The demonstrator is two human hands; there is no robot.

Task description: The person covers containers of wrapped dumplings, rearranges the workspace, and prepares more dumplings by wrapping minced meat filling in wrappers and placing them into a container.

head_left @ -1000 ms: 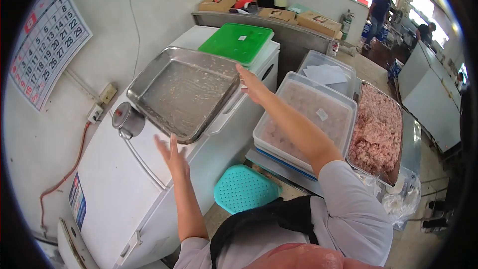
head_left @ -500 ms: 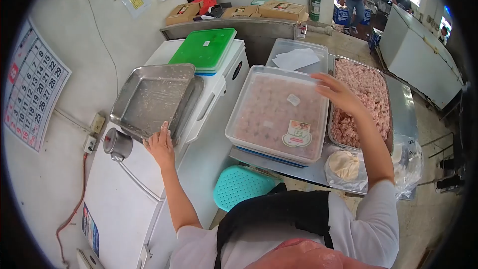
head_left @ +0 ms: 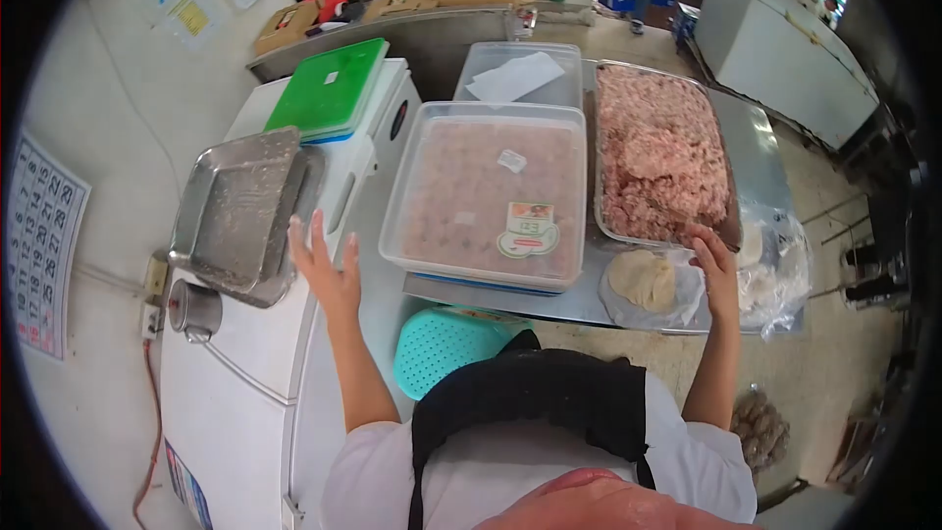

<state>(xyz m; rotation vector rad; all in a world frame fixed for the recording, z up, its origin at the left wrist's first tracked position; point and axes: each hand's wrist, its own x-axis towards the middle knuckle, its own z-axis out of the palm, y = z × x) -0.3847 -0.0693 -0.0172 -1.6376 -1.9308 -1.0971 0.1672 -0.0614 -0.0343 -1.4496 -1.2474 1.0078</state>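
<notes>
The left hand hangs, fingers spread, near grey rectangular metal pans; the right hand bends its fingers at the rim of a silvery rectangular tray of pink ground meat on the steel surface, though from here I can't tell whether they grip

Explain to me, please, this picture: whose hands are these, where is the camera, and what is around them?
There is no machine: these are one person's bare hands, seen from a camera on that person's head. The open, empty left hand is raised near grey rectangular metal pans on a white chest. The right hand is at the near edge of a rectangular metal tray heaped with pink minced meat; whether it grips the rim, I cannot tell. Between the hands, a lidded translucent plastic container stands on a metal table, with a pale dough-like lump nearby.
</notes>
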